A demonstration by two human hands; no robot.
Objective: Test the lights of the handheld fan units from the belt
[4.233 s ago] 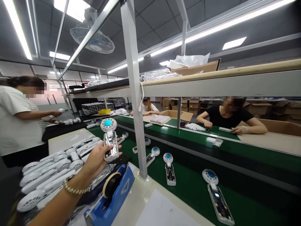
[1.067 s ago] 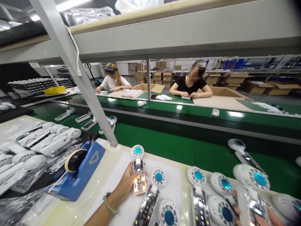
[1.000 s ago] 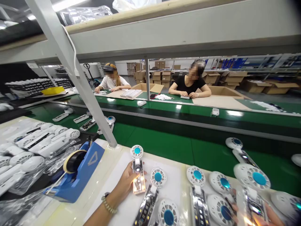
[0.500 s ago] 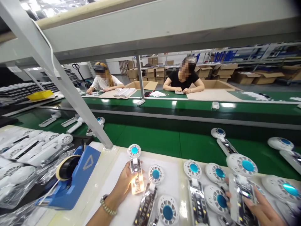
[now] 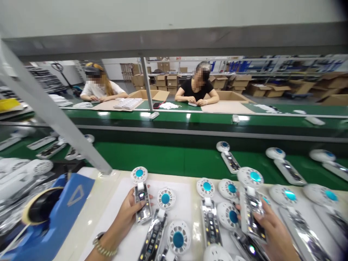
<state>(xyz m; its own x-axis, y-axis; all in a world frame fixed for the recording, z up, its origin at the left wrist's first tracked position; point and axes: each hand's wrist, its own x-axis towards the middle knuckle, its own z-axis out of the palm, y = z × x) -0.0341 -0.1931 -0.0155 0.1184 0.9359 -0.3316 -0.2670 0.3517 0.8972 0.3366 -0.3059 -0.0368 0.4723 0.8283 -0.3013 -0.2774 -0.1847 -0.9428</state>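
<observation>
My left hand (image 5: 130, 210) is closed round the body of a small white fan (image 5: 143, 208), its thumb on the bare circuit board; the board's yellow LEDs are unlit. The round head with a blue centre points away from me. Further right, my right hand (image 5: 268, 221) grips another fan (image 5: 251, 212) of this kind, tilted and raised over several others, thumb on its board. Between the hands lie a fan with a blue-centred head (image 5: 166, 198) and a further fan (image 5: 209, 217), boards facing up. One board below my right hand shows a bright light.
A blue tape dispenser (image 5: 67, 206) stands at left, near bagged white fans (image 5: 27, 174). Beyond the worktop runs a green conveyor belt (image 5: 163, 156) carrying several fans. A slanted metal post (image 5: 62, 108) rises at left. Two people (image 5: 197, 87) work across the belt.
The yellow LEDs on the fan in my left hand were glowing and are now dark. My view has swung right. My right hand has shifted slightly left with its fan.
</observation>
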